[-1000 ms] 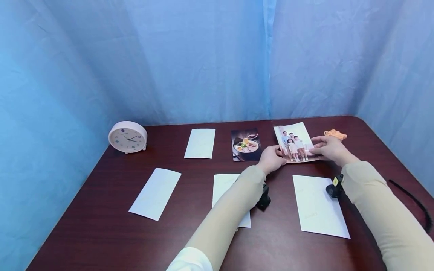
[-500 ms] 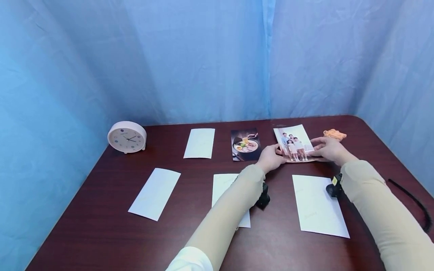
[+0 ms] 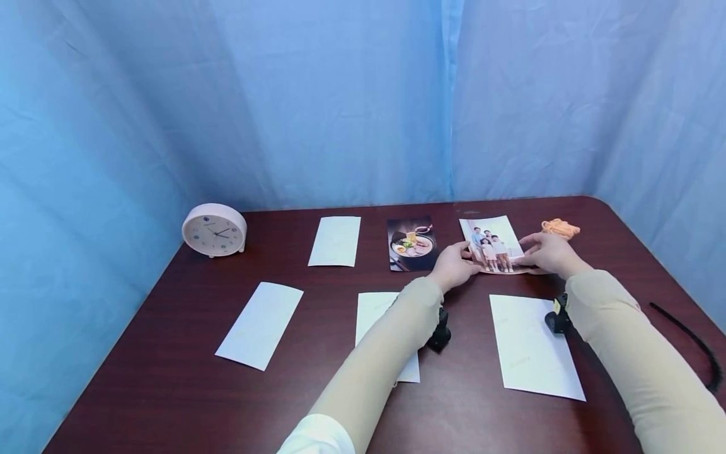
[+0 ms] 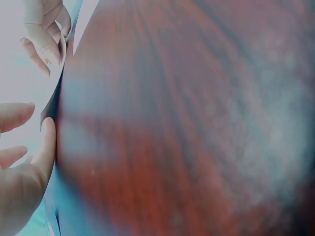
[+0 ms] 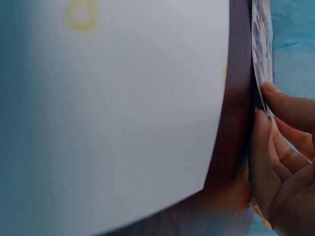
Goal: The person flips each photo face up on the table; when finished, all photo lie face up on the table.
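A family photo print lies nearly level at the back right of the dark wooden table, with its near edge bowed a little off the surface. My left hand holds it by the near left corner, thumb at the edge in the left wrist view. On its right side, my right hand pinches the near corner between thumb and fingers; the right wrist view shows this grip. Just left of the photo lies a print of a noodle bowl, face up.
Several white-backed cards lie about: one at the back, one at the left, one in front of my right hand, and one partly under my left forearm. A white clock, an orange bundle and a black cable are near the edges.
The photo's far edge has come down toward the table, so the print lies flatter. My right hand has shifted very slightly; my left hand keeps nearly the same place.
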Tool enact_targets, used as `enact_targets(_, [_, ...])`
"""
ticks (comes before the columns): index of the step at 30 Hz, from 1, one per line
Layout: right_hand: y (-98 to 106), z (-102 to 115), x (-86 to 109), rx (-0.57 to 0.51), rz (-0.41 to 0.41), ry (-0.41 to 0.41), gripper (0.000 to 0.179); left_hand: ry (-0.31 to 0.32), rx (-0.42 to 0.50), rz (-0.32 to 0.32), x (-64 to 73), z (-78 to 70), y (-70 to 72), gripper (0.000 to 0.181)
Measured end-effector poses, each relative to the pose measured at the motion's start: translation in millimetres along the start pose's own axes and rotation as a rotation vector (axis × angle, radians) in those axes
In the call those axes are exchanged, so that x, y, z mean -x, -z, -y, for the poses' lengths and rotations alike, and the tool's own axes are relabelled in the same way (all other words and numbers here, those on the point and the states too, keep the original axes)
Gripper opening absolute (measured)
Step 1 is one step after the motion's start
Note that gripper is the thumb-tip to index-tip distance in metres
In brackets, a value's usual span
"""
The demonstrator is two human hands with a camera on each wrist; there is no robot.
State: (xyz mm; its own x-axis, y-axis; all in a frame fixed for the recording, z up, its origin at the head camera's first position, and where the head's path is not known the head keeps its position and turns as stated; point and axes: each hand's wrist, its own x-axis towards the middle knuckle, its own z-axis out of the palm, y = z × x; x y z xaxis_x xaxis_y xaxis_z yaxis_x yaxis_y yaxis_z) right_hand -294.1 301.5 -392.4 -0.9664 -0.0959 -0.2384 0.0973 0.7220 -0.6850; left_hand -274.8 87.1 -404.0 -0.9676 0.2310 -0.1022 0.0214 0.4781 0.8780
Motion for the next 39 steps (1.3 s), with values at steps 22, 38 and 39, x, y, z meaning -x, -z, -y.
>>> enact_targets(22, [4,5,9.4,0.147,-0.092,0.029,0.054,-0.097,-0.048,0.047,6.5,-7.2,10.2,0.041])
enact_targets(38, [2,39,4.8,0.145,-0.058,0.161,0.053,-0.207,-0.089,0.099,15.0,-17.6,54.9,0.039])
enact_targets(39, [0,42,4.2,0.146,-0.051,0.167,0.053,-0.207,-0.09,0.097,15.5,-16.8,57.5,0.04])
